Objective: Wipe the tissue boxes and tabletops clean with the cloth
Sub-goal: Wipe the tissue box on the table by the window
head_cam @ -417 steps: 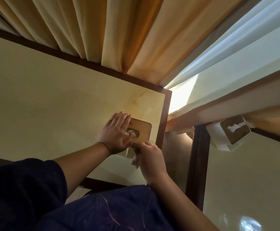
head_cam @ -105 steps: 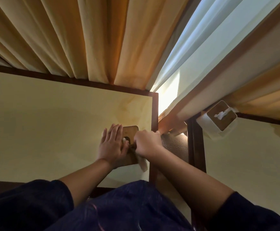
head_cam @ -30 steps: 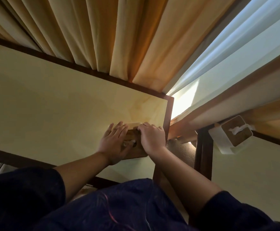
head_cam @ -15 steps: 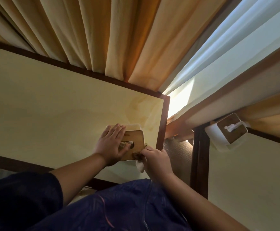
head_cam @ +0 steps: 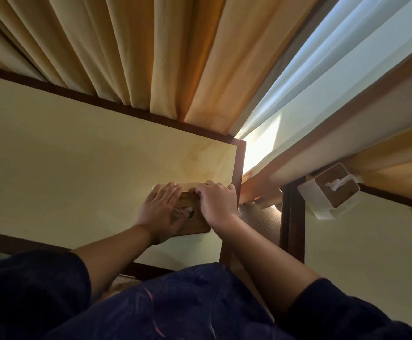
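- Head view: the near box (head_cam: 192, 225) is shown on the left table (head_cam: 77, 168), by its right edge.
- The left hand (head_cam: 162, 212) is laid flat on the lid, fingers straight, steadying it.
- The right hand (head_cam: 216, 204) is curled over the far edge of the box; the cloth is hidden, so whether it is gripped cannot be told.
- The second box (head_cam: 330, 192) is seen untouched on the right table (head_cam: 371, 253).
- Progress is judged early: one box is in hand; the other box and both tabletops appear left.
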Available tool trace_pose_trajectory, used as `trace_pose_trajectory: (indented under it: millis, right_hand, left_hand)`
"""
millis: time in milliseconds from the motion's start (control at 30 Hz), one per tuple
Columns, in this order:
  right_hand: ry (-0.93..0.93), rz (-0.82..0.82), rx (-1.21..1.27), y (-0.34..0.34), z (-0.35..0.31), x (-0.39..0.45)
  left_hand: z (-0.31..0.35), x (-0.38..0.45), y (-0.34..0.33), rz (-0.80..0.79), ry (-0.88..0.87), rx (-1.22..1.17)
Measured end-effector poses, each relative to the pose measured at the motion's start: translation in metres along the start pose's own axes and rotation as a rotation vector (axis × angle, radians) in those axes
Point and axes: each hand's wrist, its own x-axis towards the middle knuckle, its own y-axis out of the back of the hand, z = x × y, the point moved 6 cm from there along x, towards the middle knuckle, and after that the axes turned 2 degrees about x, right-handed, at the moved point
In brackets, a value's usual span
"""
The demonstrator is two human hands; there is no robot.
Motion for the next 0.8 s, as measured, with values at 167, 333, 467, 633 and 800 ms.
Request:
trace_pose_trajectory:
  millis: [167,333,467,633,800]
  right_hand:
    - [0.073,0.019,0.051,-0.017,0.011,-0.033]
    - [0.172,0.041,0.004,-0.021,0.011,-0.080]
    - [0.135,0.015,-0.003,-0.026,0.017,-0.093]
    - [0.112,-0.105,0.052,-0.021,0.017,-0.081]
    - [0.070,-0.101,0.041,-0.011,0.010,-0.045]
  left_hand:
    - [-0.002,0.000,-0.002,0.015,-0.002,0.001]
    - [0.000,-0.001,0.001,0.038,-0.002,0.005]
    - [-0.001,0.000,0.000,0.029,0.003,0.007]
    - [-0.001,0.000,-0.001,0.013,-0.010,0.023]
    - [-0.001,0.000,-0.001,0.013,-0.025,0.024]
